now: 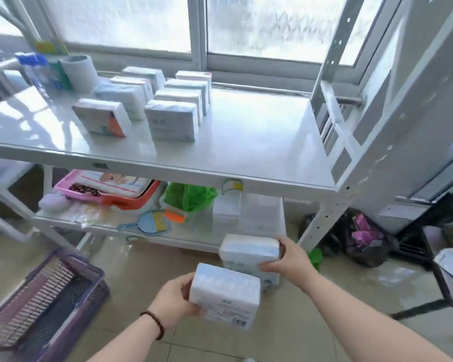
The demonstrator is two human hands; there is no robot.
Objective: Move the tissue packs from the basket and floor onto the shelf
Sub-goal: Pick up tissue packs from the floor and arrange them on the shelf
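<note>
My left hand (174, 299) grips a white tissue pack (226, 296) by its left end, low in the middle of the view. Just above and to the right, my right hand (289, 258) holds a second white tissue pack (249, 250) by its right end. Both packs are in the air in front of the white shelf (246, 142). Several tissue packs (171, 120) stand in two rows on the left half of the shelf top. The purple basket (45, 304) lies on the floor at the lower left; I see no packs in it.
A paper roll (77, 71) and bottles (36, 69) stand at the shelf's back left. The lower shelf holds a pink tray (71, 190), a green bag (188, 195) and clear boxes (262, 212). A black bag (361, 239) lies on the floor at right.
</note>
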